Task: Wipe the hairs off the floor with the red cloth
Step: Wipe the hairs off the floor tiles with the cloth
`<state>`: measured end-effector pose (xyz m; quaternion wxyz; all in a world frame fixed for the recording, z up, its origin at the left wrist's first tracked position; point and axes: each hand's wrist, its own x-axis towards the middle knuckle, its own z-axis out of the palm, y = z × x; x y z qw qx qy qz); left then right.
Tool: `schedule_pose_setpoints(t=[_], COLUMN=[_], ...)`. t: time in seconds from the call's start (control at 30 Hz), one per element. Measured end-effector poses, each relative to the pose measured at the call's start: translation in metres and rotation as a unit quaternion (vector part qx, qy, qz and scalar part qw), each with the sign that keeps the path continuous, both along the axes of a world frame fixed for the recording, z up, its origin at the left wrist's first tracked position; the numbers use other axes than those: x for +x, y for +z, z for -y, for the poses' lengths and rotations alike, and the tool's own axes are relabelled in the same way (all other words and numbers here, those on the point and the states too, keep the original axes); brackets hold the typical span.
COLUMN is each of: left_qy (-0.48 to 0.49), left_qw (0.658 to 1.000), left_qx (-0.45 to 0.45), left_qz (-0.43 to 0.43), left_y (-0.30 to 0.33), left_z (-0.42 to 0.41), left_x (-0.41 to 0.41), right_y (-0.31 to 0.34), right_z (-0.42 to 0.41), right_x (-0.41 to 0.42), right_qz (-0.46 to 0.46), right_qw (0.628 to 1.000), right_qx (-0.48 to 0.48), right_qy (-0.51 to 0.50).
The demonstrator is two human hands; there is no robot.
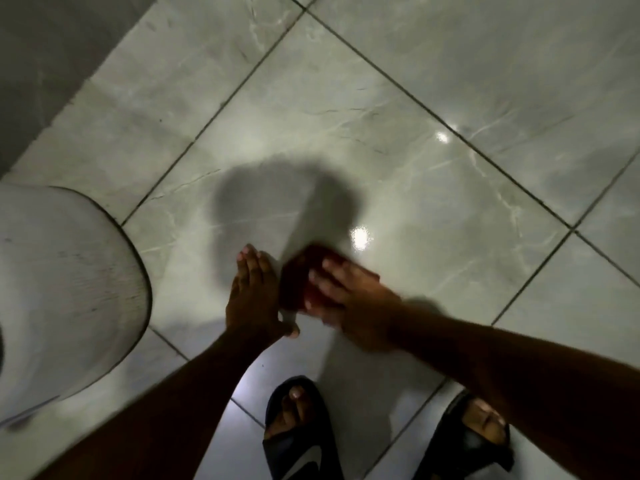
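Observation:
A folded dark red cloth (297, 278) lies on the glossy grey floor tiles (398, 174) in the middle of the view. My right hand (349, 299) presses flat on top of it, fingers spread, and looks motion-blurred. My left hand (251, 296) stands on its edge on the tile just left of the cloth, fingers straight and together, thumb reaching toward the cloth's near corner. The hairs are too fine to make out in this dim light.
A white rounded fixture (65, 289) fills the left edge. A grey wall base (41, 64) runs along the upper left. My feet in dark slides (298, 431) (474, 434) stand just behind the hands. Tiled floor stretches ahead and right.

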<state>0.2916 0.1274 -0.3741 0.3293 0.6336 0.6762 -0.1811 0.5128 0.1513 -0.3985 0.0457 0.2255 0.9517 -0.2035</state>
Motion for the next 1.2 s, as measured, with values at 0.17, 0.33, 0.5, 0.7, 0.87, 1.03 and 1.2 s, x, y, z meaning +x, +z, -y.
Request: schedule_pose_setpoints(t=[0.17,0.33,0.5,0.7,0.87,1.03,1.2], left_qy=[-0.014,-0.011,-0.012,0.003,0.0,0.001,-0.01], left_qw=[1.0,1.0,0.999,0.999,0.998,0.998,0.997], left_qx=[0.002,-0.005,-0.02,-0.035,-0.041,-0.044,-0.056], left_qz=[-0.009,-0.027,-0.025,-0.041,-0.048,-0.041,-0.059], left_y=[-0.002,-0.004,0.002,0.001,0.001,0.0,0.002], left_z=[0.001,-0.003,-0.006,-0.009,-0.011,-0.009,-0.011], left_x=[-0.002,0.002,0.003,0.01,0.011,0.009,0.011], right_y=[-0.004,0.005,0.015,0.003,0.012,0.026,-0.004], right_z=[-0.096,-0.166,0.002,-0.057,0.016,0.091,-0.092], right_x=[0.038,0.025,0.061,0.199,0.138,-0.009,-0.045], right_qz=[-0.019,0.099,0.048,0.133,0.17,0.095,0.046], right_qw=[0.979,0.932,0.997,0.953,0.7,0.889,0.954], right_qx=[0.105,0.041,-0.01,0.086,-0.05,-0.108,-0.048], right_qy=[0.174,-0.345,-0.061,-0.256,-0.691,-0.436,-0.294])
